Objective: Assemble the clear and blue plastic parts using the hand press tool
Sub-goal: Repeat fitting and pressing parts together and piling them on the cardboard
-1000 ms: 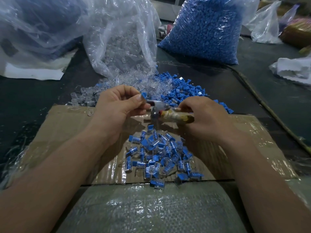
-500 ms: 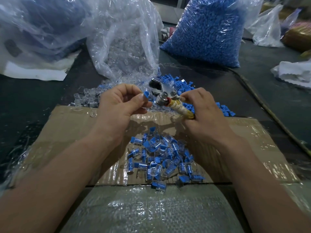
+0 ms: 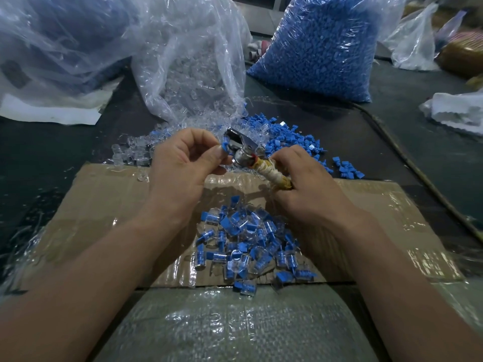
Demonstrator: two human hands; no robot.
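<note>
My left hand (image 3: 183,163) pinches a small blue plastic part (image 3: 225,147) between thumb and forefinger, right against the shiny metal head of the hand press tool (image 3: 241,146). My right hand (image 3: 305,184) grips the tool's tape-wrapped handle (image 3: 273,173), with the head tilted up and to the left. Whether a clear part sits with the blue one is hidden by my fingers. Below my hands, a heap of assembled clear-and-blue pieces (image 3: 248,244) lies on the cardboard sheet (image 3: 104,205).
Loose clear parts (image 3: 133,152) spill from an open plastic bag (image 3: 193,69) behind my left hand. Loose blue parts (image 3: 292,142) lie behind the tool, with a full bag of blue parts (image 3: 321,48) further back. A cord (image 3: 407,163) runs along the right.
The tool swung from lying level between my hands to pointing up and left. My left hand stayed put with the blue part, and the tool's head has come up against it.
</note>
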